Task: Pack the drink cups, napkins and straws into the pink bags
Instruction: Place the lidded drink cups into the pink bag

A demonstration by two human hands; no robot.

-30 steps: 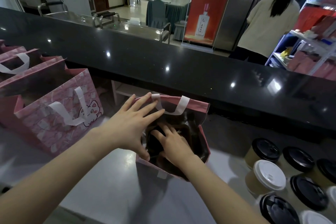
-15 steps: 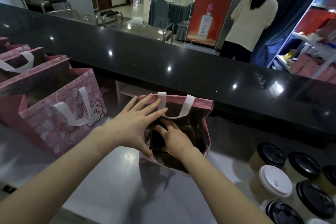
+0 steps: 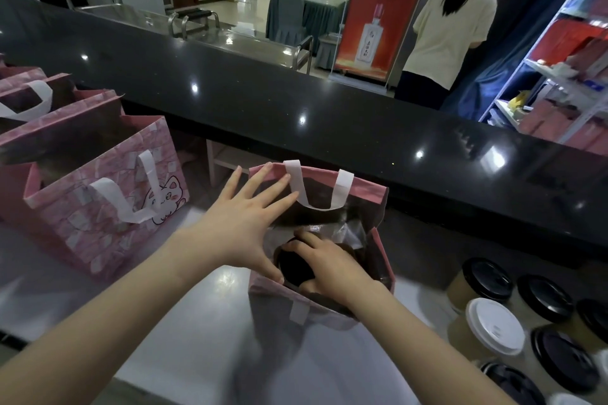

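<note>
Bare forearms (image 3: 108,302), left hand (image 3: 243,227), right hand (image 3: 332,268)

The right hand (image 3: 332,268) has drawn back toward the near side inside the pink bag (image 3: 368,188). A second ago its spread fingers lay flat over the cup (image 3: 291,265). Now the cup's round black lid shows plainly to the left of the hand, and the fingers curl over the lid's far edge. In the far room, the person in the pale shirt (image 3: 450,29) has moved left, close beside the red banner (image 3: 378,10).
</note>
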